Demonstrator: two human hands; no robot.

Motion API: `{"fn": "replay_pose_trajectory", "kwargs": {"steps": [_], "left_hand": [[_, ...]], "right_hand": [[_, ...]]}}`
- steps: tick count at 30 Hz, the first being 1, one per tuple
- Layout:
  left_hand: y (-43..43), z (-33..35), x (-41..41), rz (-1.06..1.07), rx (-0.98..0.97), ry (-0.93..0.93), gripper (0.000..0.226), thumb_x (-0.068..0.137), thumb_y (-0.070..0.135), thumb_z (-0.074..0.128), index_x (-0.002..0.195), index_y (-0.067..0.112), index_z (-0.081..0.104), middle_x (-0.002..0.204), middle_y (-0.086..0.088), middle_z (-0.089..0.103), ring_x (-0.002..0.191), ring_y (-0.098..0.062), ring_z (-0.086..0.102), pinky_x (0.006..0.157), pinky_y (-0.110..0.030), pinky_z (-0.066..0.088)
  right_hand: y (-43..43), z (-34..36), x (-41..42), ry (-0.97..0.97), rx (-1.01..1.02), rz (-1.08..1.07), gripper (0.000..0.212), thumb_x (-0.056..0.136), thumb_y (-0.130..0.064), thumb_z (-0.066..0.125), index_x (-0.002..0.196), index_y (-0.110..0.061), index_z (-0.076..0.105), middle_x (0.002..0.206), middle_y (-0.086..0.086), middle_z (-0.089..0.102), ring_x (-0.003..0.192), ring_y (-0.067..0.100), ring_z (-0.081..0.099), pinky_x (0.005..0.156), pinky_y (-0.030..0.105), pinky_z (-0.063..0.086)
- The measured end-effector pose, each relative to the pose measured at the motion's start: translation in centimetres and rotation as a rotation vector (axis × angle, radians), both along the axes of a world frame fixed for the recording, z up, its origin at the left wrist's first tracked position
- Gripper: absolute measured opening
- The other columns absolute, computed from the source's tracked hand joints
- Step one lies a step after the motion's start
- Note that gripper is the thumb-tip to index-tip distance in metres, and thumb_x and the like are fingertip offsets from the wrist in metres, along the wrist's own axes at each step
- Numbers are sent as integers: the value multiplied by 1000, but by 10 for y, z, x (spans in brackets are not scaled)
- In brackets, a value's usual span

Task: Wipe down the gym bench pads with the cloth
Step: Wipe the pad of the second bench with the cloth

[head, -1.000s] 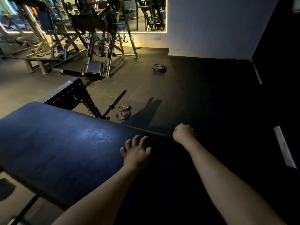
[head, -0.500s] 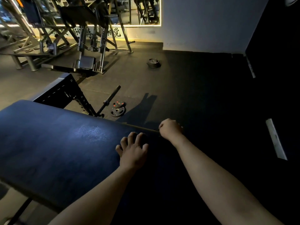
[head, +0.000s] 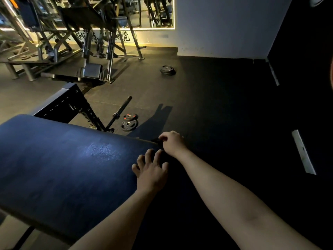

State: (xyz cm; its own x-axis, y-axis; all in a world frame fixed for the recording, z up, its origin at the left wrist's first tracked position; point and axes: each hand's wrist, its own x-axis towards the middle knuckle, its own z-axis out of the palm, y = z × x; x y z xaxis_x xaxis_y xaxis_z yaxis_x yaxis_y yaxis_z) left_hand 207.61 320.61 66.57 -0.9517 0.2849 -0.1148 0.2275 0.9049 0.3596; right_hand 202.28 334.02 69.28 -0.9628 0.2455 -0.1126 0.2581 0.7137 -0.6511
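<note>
Right hand (head: 172, 143) draws in beside the left hand (head: 151, 171) at the pad's far edge

Since half a second ago the right hand has slid left along the far edge of the bench pad (head: 63, 163), so the gap between the two hands has shrunk to almost nothing. The left hand sits about where it was.

At centre frame the right hand is curled, with thumb and fingers pinched on a small dark fold, which seems to be the cloth (head: 156, 140). That fold lies on the far edge of the pad, just left of the knuckles. It is nearly lost in shadow, and how far it spreads cannot be told.

The left hand is just below and left of the right, on top of the pad. Its fingers are spread and bent, with the tips down in the dark patch. Whether they hold anything cannot be told.

The blue pad fills the lower left of the frame, with a pale sheen near its middle. Its right part sinks into black.

On the floor (head: 207, 98) beyond the pad lie two weight plates (head: 129, 121), with a bar (head: 120, 110) just left of them. A stack of plates (head: 167, 70) sits farther up. A metal gym machine (head: 93, 51) stands at upper left, in front of a lit mirror (head: 155, 13). A pale strip (head: 303, 152) shows at right.
</note>
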Motion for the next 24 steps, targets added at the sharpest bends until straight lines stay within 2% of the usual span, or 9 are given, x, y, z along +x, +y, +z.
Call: {"fn": "replay_pose_trajectory", "kwargs": {"steps": [3, 5, 9, 11, 16, 20, 24], "left_hand": [[-1, -2, -1, 1, 14, 20, 45, 96, 53, 33, 140, 48, 27, 152, 7, 16, 137, -23, 8, 108, -50, 14], [-1, -2, -2, 2, 10, 14, 46, 95, 53, 33, 141, 47, 28, 152, 7, 17, 137, -24, 9, 108, -50, 14], [-3, 0, -1, 4, 33, -2, 47, 96, 51, 35, 143, 46, 29, 154, 7, 15, 138, -23, 8, 109, -49, 11], [-4, 3, -2, -5, 44, -16, 49, 97, 49, 37, 145, 46, 30, 156, 6, 15, 141, -24, 7, 111, -50, 9], [-22, 12, -6, -107, 40, -106, 61, 98, 47, 48, 154, 44, 25, 166, 7, 10, 149, -26, 2, 117, -48, 10], [-47, 13, 9, -152, 41, -98, 67, 97, 49, 53, 156, 39, 23, 168, 6, 9, 152, -25, -1, 121, -50, 9], [-56, 9, 32, -35, 49, 24, 59, 95, 56, 51, 150, 42, 34, 163, 5, 17, 146, -26, 4, 117, -51, 15]], "right_hand": [[19, -8, -1, -95, 73, -64, 23, 89, -15, 63, 106, -26, 73, 118, 3, 64, 110, 26, 60, 97, 43, 51], [38, -13, 2, -224, 164, -157, 29, 84, -21, 71, 113, -20, 71, 121, 7, 64, 113, 29, 59, 97, 46, 51], [77, -12, 29, -300, 184, -325, 26, 85, -16, 68, 109, -15, 73, 122, 12, 64, 111, 34, 61, 91, 43, 55], [84, -11, 48, -256, 214, -348, 24, 87, -14, 65, 110, -19, 72, 123, 8, 60, 113, 31, 58, 92, 43, 54], [56, -16, 77, 86, 254, -261, 30, 94, -7, 47, 103, -21, 72, 115, 6, 57, 106, 29, 48, 89, 34, 42], [18, -14, 81, 208, 189, -146, 27, 93, -11, 50, 101, -20, 74, 111, 8, 59, 103, 33, 52, 89, 33, 41], [-46, -20, 96, 305, 136, 65, 23, 92, -16, 54, 102, -19, 74, 108, 8, 62, 102, 30, 54, 89, 34, 41]]}}
